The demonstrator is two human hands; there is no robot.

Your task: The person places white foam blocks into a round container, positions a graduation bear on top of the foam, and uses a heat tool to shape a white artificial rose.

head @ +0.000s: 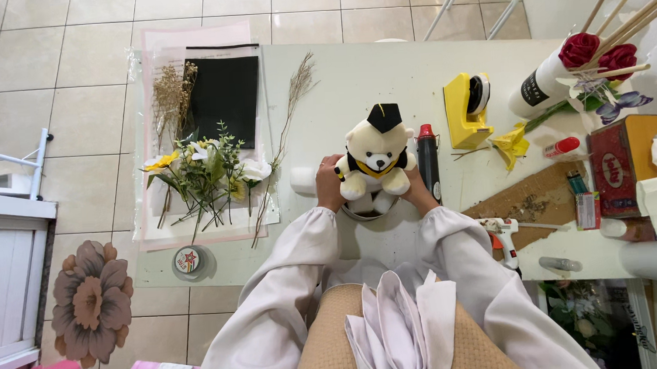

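Observation:
A cream teddy bear (376, 156) in a black graduation cap and a black-and-yellow sash sits upright at the middle of the white table (353, 73). My left hand (329, 181) grips its left side and my right hand (420, 190) grips its right side. The bear rests on a round dark-rimmed container (368, 214), mostly hidden beneath it. Both my sleeves are pale pink.
Left of the bear lie artificial flowers (206, 171) on wrapping sheets with black paper (225, 97). To the right are a black heat tool (428, 158), a yellow tape dispenser (464, 111), a glue gun (502, 232), red roses on sticks (596, 51) and a red tin (623, 168).

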